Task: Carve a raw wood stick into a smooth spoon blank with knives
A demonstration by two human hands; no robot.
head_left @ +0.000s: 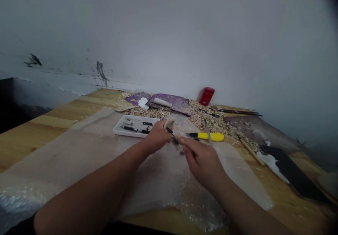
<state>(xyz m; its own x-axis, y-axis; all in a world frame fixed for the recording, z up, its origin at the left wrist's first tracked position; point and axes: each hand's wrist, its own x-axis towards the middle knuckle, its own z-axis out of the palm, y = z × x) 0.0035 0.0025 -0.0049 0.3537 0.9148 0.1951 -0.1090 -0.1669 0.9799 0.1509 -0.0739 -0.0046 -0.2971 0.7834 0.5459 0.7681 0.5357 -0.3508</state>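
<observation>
Above a plastic sheet (pixel 87 154) on a wooden tabletop (pixel 50 117), two bare hands meet. The left hand (pixel 157 135) is closed around a pale piece (pixel 169 123), which looks like wood and juts up past the fingers. The right hand (pixel 202 157) grips a small dark-bladed tool (pixel 171 133), its blade at the piece; blur hides whether they touch. Left of the hands lies a white tray (pixel 115 129); on the right, a yellow knife (pixel 211 136). Shavings (pixel 196 114) are heaped behind, near a red container (pixel 207 96).
</observation>
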